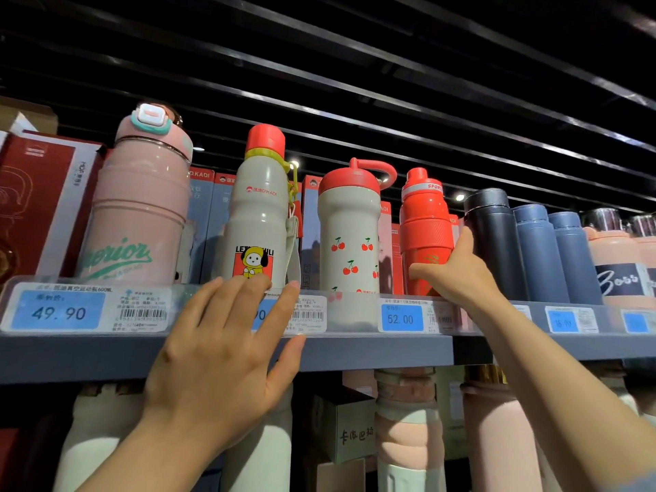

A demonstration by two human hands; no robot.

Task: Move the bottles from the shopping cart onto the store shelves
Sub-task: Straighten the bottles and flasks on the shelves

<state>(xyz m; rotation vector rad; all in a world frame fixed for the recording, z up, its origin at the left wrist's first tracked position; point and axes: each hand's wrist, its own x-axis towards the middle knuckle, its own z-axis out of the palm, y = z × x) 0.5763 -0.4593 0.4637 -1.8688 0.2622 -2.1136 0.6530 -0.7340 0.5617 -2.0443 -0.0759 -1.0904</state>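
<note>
Right hand [458,275] grips red bottle [426,229] on shelf [390,349], nearly placed; left hand [220,353] flat, empty. Cart not visible, so remainder unknown.

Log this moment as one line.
right hand: grips red bottle on top shelf | left hand: open at shelf edge

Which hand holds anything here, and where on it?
Right hand grips the red sports bottle round its lower body; left hand holds nothing.

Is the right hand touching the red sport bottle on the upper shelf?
Touching. The head view shows the right hand with thumb and fingers wrapped around the red sport bottle.
</note>
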